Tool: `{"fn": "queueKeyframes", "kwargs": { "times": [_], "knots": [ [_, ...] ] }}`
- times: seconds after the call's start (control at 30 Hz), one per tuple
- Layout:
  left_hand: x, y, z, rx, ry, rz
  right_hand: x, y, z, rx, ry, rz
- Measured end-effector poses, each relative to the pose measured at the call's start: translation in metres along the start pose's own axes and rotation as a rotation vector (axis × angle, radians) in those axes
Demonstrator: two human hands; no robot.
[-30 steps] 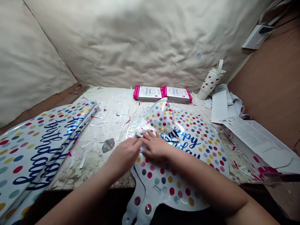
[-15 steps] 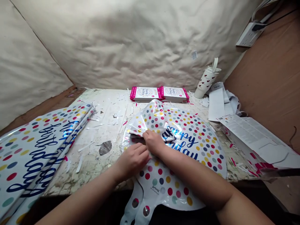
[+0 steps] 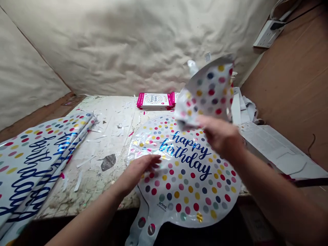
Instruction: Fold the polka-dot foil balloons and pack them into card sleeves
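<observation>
A flat round foil balloon (image 3: 189, 177) with coloured dots and blue "happy birthday" lettering lies on the worn table (image 3: 107, 136), its neck hanging over the front edge. My left hand (image 3: 139, 169) rests with fingers spread on the balloon's left edge. My right hand (image 3: 217, 135), blurred by motion, is raised above the balloon's right side and grips a second dotted foil balloon (image 3: 208, 92), which hangs crumpled in the air.
A stack of folded dotted birthday balloons (image 3: 33, 160) lies at the left. Pink-edged packs (image 3: 155, 100) sit at the back. White paper sheets (image 3: 276, 147) pile up at the right. Paper scraps litter the table. A power strip (image 3: 266, 34) hangs on the brown wall.
My right hand has lifted the folded dotted foil piece off the flat balloon, up and to the right, uncovering the full lettering. My left hand moved slightly left and flattened.
</observation>
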State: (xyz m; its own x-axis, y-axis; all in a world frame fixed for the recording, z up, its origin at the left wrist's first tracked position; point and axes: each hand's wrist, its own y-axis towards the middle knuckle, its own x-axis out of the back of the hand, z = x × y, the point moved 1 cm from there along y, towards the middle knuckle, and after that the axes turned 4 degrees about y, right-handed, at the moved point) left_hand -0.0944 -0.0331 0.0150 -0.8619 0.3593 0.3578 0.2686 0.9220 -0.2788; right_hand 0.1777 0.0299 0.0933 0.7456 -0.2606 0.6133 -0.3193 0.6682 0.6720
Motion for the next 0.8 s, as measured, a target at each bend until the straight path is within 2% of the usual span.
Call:
{"fn": "queueKeyframes", "kwargs": {
  "times": [0.07,0.13,0.23,0.3,0.37,0.4,0.47,0.5,0.53,0.57,0.6,0.63,0.7,0.8],
  "knots": [
    [-0.008,-0.002,-0.008,0.147,-0.475,0.163,-0.038,-0.033,0.015,-0.045,0.09,0.228],
    [-0.014,-0.003,-0.009,0.258,-0.694,0.171,-0.069,-0.057,0.022,-0.062,0.125,0.456],
    [-0.018,-0.005,0.0,0.408,-0.717,0.041,-0.087,-0.073,0.024,-0.076,0.229,0.707],
    [-0.017,-0.008,0.007,0.451,-0.681,0.027,-0.084,-0.073,0.021,-0.136,0.335,0.702],
    [-0.012,-0.01,0.01,0.397,-0.512,-0.071,-0.076,-0.069,0.017,-0.253,0.456,0.514],
    [-0.008,-0.009,0.009,0.316,-0.343,-0.196,-0.071,-0.066,0.013,-0.332,0.519,0.364],
    [-0.004,0.0,0.0,0.039,0.098,-0.47,-0.063,-0.059,0.002,-0.507,0.638,-0.008],
    [-0.005,0.008,-0.008,-0.134,0.316,-0.524,-0.059,-0.056,-0.006,-0.584,0.691,-0.208],
    [-0.01,0.02,-0.016,-0.303,0.513,-0.479,-0.056,-0.053,-0.014,-0.639,0.739,-0.4],
    [-0.017,0.035,-0.024,-0.452,0.666,-0.349,-0.053,-0.05,-0.024,-0.674,0.781,-0.569],
    [-0.026,0.051,-0.032,-0.56,0.788,-0.151,-0.05,-0.049,-0.034,-0.697,0.818,-0.712],
    [-0.035,0.069,-0.038,-0.611,0.907,0.015,-0.047,-0.048,-0.044,-0.732,0.847,-0.825],
    [-0.049,0.106,-0.046,-0.636,0.959,0.116,-0.04,-0.054,-0.065,-0.835,0.872,-0.963],
    [-0.054,0.152,-0.048,-0.593,1.003,0.15,-0.03,-0.076,-0.09,-0.991,0.877,-1.025]
  ]
}}
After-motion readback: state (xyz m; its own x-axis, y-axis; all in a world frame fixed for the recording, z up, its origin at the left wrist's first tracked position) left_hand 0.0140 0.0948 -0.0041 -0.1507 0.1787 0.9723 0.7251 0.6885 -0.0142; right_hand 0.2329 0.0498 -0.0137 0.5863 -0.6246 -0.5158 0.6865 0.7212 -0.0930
